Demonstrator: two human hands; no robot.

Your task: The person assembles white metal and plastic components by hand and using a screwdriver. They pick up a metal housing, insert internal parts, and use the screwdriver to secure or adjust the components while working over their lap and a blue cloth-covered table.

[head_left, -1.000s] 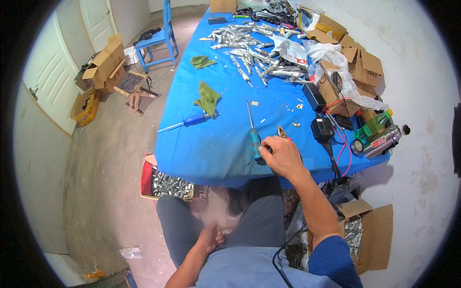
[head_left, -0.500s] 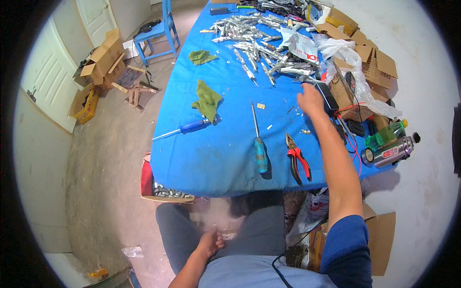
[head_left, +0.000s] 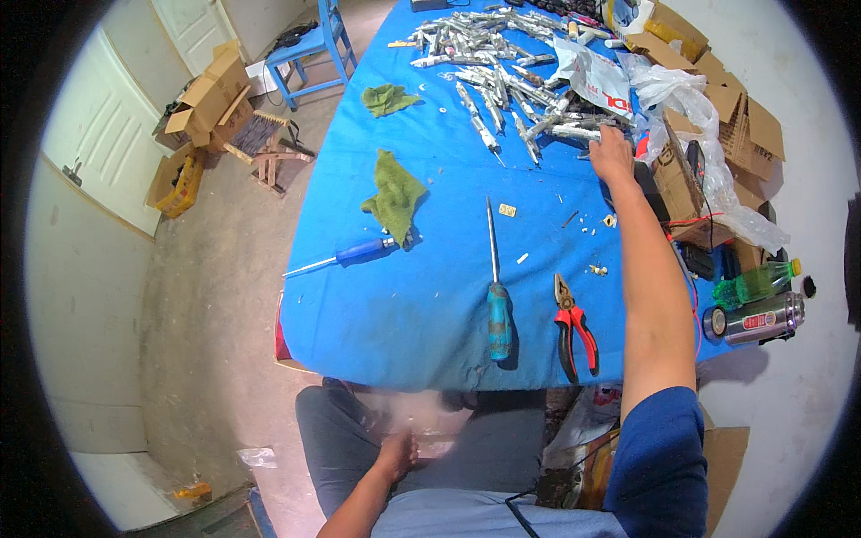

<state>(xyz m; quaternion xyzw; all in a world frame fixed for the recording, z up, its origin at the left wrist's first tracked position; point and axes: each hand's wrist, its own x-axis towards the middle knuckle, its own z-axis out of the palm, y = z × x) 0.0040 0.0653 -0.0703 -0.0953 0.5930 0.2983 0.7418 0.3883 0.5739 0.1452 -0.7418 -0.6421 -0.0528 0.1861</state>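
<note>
On blue cloth [head_left: 430, 332], slender silvery rods [head_left: 499, 87] heaped, right hand [head_left: 612, 154] alongside

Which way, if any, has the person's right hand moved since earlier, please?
Yes: the right hand moved forward across the blue tablecloth, nearer the pile of elongated silvery pieces.

A blue chair [head_left: 309, 47] stands on the floor [head_left: 224, 314] left of the tabletop [head_left: 421, 336], with a dark item [head_left: 296, 34] on its seat; a low wooden stool [head_left: 260, 134] stands nearer, close to an open cardboard carton [head_left: 211, 94] and a yellow crate [head_left: 185, 197] near the panelled white door [head_left: 108, 143]. At the right side of the tabletop, a transparent green bottle [head_left: 758, 282] with a yellow cap lies on its side, directly beside a horizontal metal flask [head_left: 760, 321]; farther back, a crumpled translucent plastic bag [head_left: 677, 91] lies against open cardboard boxes [head_left: 762, 134]. A clear plastic scrap [head_left: 257, 457] lies on the floor at lower left, near a small orange item [head_left: 191, 491].
</note>
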